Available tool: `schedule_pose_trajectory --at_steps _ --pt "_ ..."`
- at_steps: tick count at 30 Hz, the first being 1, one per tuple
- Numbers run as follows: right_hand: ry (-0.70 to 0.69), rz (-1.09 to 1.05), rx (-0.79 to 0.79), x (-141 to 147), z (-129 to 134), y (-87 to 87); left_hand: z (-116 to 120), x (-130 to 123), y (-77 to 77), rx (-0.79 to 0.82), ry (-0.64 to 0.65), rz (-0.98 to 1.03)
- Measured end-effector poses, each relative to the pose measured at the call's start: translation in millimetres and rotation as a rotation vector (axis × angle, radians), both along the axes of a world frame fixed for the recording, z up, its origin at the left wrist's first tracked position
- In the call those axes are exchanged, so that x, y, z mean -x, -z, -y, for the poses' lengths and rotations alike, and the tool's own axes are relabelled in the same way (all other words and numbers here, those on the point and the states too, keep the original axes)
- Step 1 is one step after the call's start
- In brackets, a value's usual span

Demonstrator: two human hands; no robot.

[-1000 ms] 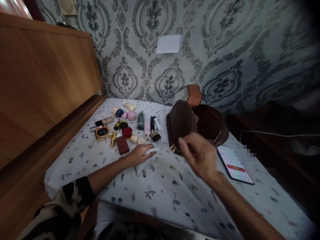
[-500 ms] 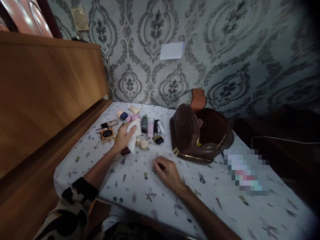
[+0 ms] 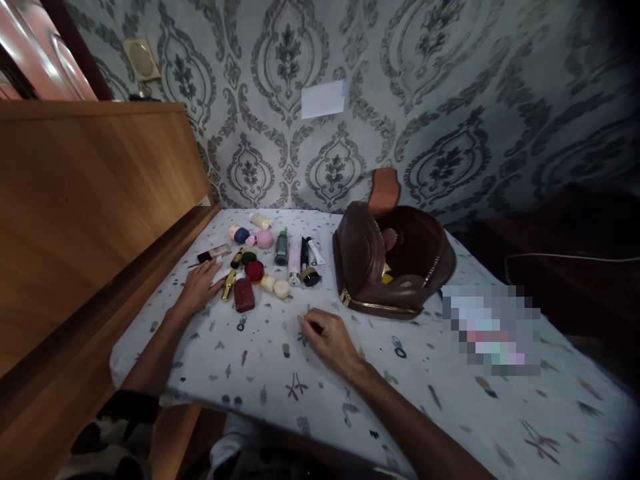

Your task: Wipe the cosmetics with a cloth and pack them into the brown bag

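Note:
My left hand [image 3: 199, 288] lies low over the left side of a group of cosmetics, fingers stretched out and thumb apart. It covers the spot of the gold-and-black compact, and what is beneath the palm is hidden. Nearest to it are a gold lipstick tube [image 3: 229, 286], a dark red case [image 3: 244, 295] and a bottle with a black cap [image 3: 214, 253]. A round red jar [image 3: 254, 271] sits just beyond. My right hand [image 3: 330, 340] rests on the patterned sheet, loosely curled, with thumb and forefinger together and nothing showing in them.
An open brown leather bag [image 3: 363, 267] stands at the right, a yellow item [image 3: 387, 279] inside. Between bag and left hand lie a green bottle [image 3: 281, 249], a pink tube [image 3: 295, 260] and a black-lidded jar [image 3: 311, 277]. A wooden cabinet [image 3: 100, 180] borders the left side.
My left hand has moved left and opened out; the white cloth it held no longer shows. The red jar, red case and gold tube are uncovered. The view has shifted slightly; my right hand stays put.

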State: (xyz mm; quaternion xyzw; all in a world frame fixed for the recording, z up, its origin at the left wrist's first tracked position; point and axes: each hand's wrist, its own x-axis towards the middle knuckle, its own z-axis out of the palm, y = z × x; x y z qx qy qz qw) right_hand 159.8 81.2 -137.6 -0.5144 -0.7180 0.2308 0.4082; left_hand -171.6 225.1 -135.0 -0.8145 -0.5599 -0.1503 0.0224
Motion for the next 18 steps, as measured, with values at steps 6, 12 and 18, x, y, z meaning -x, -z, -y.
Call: schedule_pose_trajectory --at_steps 6,12,18 --pt "0.001 0.034 -0.014 -1 -1 4.8 -6 -4 -10.4 0.093 -0.098 -0.090" --pt "0.003 0.068 -0.020 -1 -1 5.1 -3 -3 -16.1 0.112 -0.091 -0.045" --pt "-0.006 -0.067 0.004 -1 0 7.1 3 0 -22.0 0.103 -0.190 0.144"
